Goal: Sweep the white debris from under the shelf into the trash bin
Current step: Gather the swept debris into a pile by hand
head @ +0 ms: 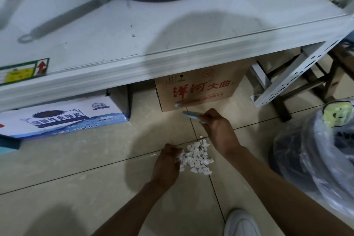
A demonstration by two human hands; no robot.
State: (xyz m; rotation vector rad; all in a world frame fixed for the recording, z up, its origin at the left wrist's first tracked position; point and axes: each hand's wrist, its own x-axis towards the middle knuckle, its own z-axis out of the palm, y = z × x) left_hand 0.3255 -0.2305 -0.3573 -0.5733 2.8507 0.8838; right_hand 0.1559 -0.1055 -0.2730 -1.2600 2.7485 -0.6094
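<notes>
- Since the white debris [196,157] is already out from under the shelf [134,44] and heaped on the floor tile [95,159] in front of me, I read the step in hand as gathering and lifting the heap, not more sweeping
- left hand [168,163] sits at the heap's left edge, fingers curled in against the scraps; touching them for sure, whether it has any pinched I can't tell
- right hand [218,126] is beyond the heap, near the brown carton [199,90], fingers wrapped round a pale blue tool [191,116]; looks like a small brush or scraper handle, business end is not visible
- trash bin [314,155] with clear liner is to my right, near but apart from the heap
- how I'd do it well: keep the left hand as a wall, draw the tool toward it in short low strokes so light scraps don't scatter
- one stray bit [201,137] sits just past the heap, pull it in first
- tile seam runs under the heap; stroke along it, not across, or bits will lodge
- scoop in small loads, carry low, drop inside the liner, not on its rim
- risk: scraps look light, fast moves will flick them back under the carton or the blue-and-white box [63,119]
</notes>
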